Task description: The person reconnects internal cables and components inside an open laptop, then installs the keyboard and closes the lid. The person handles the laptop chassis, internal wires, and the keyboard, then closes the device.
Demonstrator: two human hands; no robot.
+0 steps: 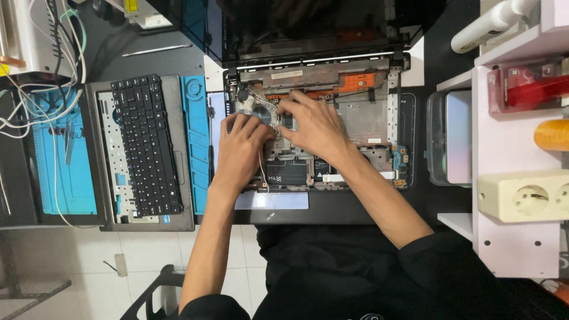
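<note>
hands [278,139] on bare metal laptop chassis [367,118]

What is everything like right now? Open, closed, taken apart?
Laptop base: top cover off, insides showing.
Keyboard panel: removed, lying to the left.
Laptop screen: hinged open, dark.
Left hand: fingers pressing on the insides.
Right hand: fingers pressing beside the fan.
Power strip: nothing plugged into the visible sockets.

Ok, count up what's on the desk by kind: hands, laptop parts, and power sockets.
Hands: 2, the left hand and the right hand
Laptop parts: 2, the opened laptop base and the removed keyboard panel
Power sockets: 1, the cream socket strip
Total: 5
</note>
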